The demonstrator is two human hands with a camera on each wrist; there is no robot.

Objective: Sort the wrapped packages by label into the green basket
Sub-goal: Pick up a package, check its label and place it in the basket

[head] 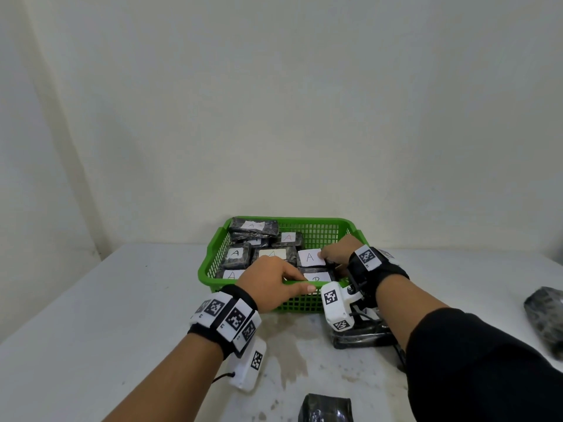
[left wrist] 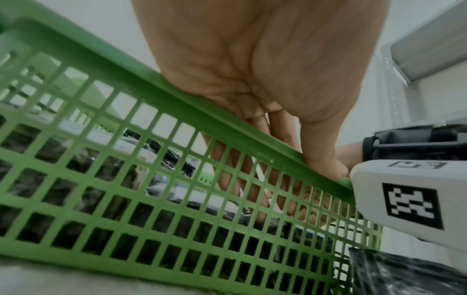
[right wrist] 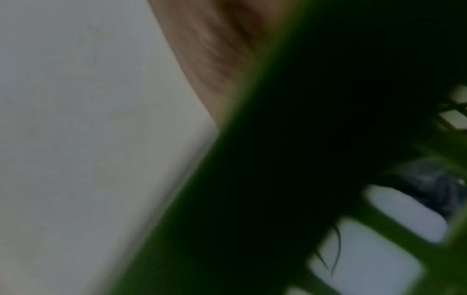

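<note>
Placing step — right hand [head: 336, 254] pinches an A-labelled package [head: 310, 257] inside the green basket [head: 300, 303]; left hand [head: 271, 283] grips the basket's near rim. Next, probably: let go and fetch a package [head: 327, 409] off the desk [head: 122, 300] beside the basket.

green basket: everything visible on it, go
The green basket is a shallow rectangular plastic tray with lattice walls and a solid flared rim. It sits flat on the white table, near the wall. Black-wrapped packages with white labels lie inside, most of them reading A. The left hand holds the near rim, thumb outside and fingers inside the wall. The right hand reaches in at the right side, on an A package.
</note>
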